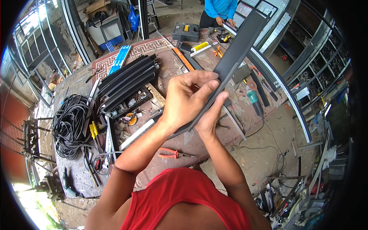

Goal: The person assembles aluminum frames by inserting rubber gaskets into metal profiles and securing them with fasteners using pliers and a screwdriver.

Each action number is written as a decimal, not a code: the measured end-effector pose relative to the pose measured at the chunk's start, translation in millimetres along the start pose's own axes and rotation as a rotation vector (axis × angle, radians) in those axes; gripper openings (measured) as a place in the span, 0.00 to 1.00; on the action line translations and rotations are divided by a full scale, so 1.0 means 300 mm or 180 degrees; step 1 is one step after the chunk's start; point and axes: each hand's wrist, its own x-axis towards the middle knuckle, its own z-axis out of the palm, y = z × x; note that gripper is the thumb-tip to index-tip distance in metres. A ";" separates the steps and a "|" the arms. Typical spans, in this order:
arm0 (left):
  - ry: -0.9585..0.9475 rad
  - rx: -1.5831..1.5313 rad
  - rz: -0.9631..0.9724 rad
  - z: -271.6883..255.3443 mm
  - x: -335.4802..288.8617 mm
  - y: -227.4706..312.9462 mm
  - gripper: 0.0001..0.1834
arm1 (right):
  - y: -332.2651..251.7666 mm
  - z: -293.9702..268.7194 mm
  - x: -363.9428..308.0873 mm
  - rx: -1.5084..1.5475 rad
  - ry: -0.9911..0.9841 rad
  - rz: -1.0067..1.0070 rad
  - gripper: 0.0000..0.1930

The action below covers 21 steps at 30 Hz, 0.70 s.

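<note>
Pliers (168,153) lie on the counter (184,138), on the near side of the dark profile (242,43) slanting above it. Left of the profile are stacked strips (128,78) and coiled cable (72,124); right, a teal power tool (253,97). The right grip (211,115) clasps the profile's edge, fingers hidden behind; the left grip (186,94) curls nearly closed against it, pinching or not I cannot tell. The profile's lower end is unclear.

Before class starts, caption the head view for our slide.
Right hand holds a long black strip, left hand at its edge, above a tool-strewn table.
</note>
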 end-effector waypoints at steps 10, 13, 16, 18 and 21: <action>0.0108 0.1035 0.0346 -0.019 -0.221 -0.126 0.13 | -0.191 -0.039 0.226 0.1198 0.0282 -0.0177 0.36; 0.0192 0.0707 0.0176 0.000 -0.222 -0.112 0.11 | -0.212 -0.060 0.227 0.1424 0.0116 -0.0332 0.40; 0.0173 0.0434 0.0207 0.010 -0.191 -0.108 0.09 | -0.238 -0.042 0.219 0.1427 0.0010 -0.0398 0.41; 0.0103 0.0299 0.0317 0.013 -0.170 -0.102 0.09 | -0.242 -0.039 0.215 0.1438 -0.0013 -0.0413 0.41; -0.0097 0.0316 0.0011 0.020 -0.159 -0.078 0.07 | -0.245 -0.049 0.212 0.1401 -0.0003 -0.0498 0.41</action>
